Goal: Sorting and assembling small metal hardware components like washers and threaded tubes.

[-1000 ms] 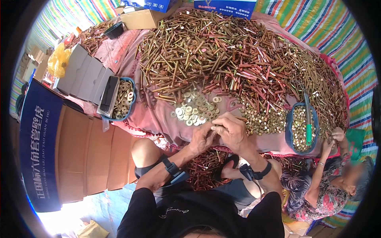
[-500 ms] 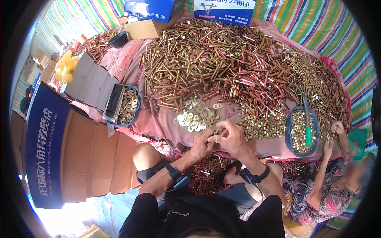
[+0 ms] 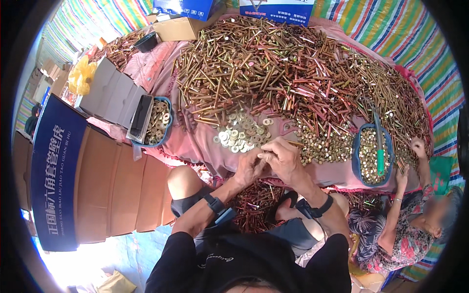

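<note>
Both hands meet in front of me over the near edge of the pink cloth (image 3: 195, 146). My left hand (image 3: 249, 167) is closed, its fingertips pressed against those of my right hand (image 3: 282, 158), which is closed too. Whatever they pinch between them is small and hidden by the fingers. Just beyond the fingers lies a pile of flat pale washers (image 3: 239, 136). To the right of my right hand spreads a heap of small brassy nuts (image 3: 322, 149). Behind these rises a broad mound of long bronze-coloured bolts (image 3: 264, 68).
A blue tub (image 3: 356, 161) of nuts with a green-handled tool (image 3: 380, 163) stands right. Left, a blue basin (image 3: 170, 122) holds washers, beside a dark flat device (image 3: 140, 115) and cartons (image 3: 110, 95). At far right, a co-worker's hand (image 3: 401, 179) holds thin rods.
My hands stay together, with the fingers drawn closer, so the small piece that showed between them is now covered. The whole view has shifted slightly.
</note>
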### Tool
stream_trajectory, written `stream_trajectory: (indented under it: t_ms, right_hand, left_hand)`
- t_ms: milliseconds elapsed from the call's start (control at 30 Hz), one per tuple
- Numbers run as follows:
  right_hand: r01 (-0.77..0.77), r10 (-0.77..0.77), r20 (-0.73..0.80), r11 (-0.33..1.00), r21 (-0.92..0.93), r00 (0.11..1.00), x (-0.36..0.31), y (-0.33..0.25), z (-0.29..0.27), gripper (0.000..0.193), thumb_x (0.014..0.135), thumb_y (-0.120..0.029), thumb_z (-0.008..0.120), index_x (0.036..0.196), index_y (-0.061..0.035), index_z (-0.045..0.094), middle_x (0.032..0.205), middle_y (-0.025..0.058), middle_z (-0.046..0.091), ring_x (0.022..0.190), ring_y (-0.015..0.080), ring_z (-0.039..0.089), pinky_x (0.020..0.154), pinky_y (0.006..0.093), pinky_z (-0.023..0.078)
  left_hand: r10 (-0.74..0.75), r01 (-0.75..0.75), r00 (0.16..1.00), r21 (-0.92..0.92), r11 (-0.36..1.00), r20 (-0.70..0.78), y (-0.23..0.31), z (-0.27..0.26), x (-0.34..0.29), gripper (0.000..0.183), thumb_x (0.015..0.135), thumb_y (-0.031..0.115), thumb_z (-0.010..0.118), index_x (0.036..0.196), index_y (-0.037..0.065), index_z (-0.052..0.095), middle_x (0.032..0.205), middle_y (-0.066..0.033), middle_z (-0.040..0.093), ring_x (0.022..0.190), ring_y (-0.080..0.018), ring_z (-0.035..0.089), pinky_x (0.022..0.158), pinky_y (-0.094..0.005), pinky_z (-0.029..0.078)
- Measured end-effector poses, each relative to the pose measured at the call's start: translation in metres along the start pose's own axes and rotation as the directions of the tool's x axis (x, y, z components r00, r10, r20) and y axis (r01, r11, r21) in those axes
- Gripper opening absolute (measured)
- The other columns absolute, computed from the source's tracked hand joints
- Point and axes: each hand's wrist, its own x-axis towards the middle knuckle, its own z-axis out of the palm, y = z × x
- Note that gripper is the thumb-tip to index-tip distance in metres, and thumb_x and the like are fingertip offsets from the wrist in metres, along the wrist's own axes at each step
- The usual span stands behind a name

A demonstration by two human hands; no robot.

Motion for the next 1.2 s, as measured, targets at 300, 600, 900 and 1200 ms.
stream_trajectory:
  t_ms: [300, 600, 900, 1200]
  right_hand:
    - [-0.028, 0.027, -0.029, 0.999, -0.038, 0.999, 0.001, -0.007, 0.000, 0.037, 0.077, -0.022, 0.088, 0.086, 0.0015, 0.061, 0.080, 0.0138, 0.061, 0.068, 0.0281, 0.064, 0.058, 0.0382, 0.048]
    - [-0.245, 0.235, -0.073, 0.894, -0.375, 0.969, -0.008, -0.010, -0.065, 0.034, 0.083, -0.035, 0.081, 0.075, -0.0078, 0.061, 0.076, 0.0090, 0.060, 0.063, 0.0289, 0.060, 0.058, 0.0427, 0.049]
    - [-0.586, 0.423, -0.484, 0.149, -0.797, 0.766, -0.059, 0.058, -0.265, 0.031, 0.088, -0.029, 0.074, 0.109, -0.0073, 0.068, 0.107, 0.0198, 0.067, 0.097, 0.0404, 0.067, 0.083, 0.0511, 0.053]
    - [-0.737, 0.764, -0.479, -0.005, -0.675, 0.433, -0.046, 0.053, -0.302, 0.058, 0.081, -0.021, 0.073, 0.135, -0.0081, 0.055, 0.112, 0.0264, 0.070, 0.107, 0.0437, 0.067, 0.091, 0.0532, 0.051]
  left_hand:
    - [-0.056, 0.057, 0.998, -0.035, 0.998, 0.043, -0.003, -0.004, -0.002, 0.010, 0.095, 0.011, 0.068, 0.096, 0.003, 0.063, 0.073, -0.0132, 0.058, 0.062, -0.0226, 0.059, 0.058, -0.0377, 0.049]
    - [-0.235, 0.234, 0.968, 0.025, 0.972, 0.083, -0.007, -0.007, -0.005, 0.030, 0.090, 0.023, 0.079, 0.102, -0.001, 0.066, 0.083, -0.0137, 0.072, 0.075, -0.0190, 0.070, 0.065, -0.0344, 0.055]
    - [0.023, -0.026, 0.950, 0.005, 1.000, 0.313, 0.037, -0.012, 0.001, 0.029, 0.086, 0.022, 0.084, 0.097, -0.001, 0.072, 0.091, -0.0113, 0.076, 0.082, -0.0185, 0.073, 0.071, -0.0323, 0.057]
    - [-0.031, -0.148, 0.786, 0.236, 0.960, 0.618, 0.032, -0.035, -0.035, 0.036, 0.085, 0.035, 0.081, 0.099, 0.004, 0.072, 0.087, -0.0153, 0.071, 0.078, -0.0344, 0.071, 0.068, -0.0420, 0.056]
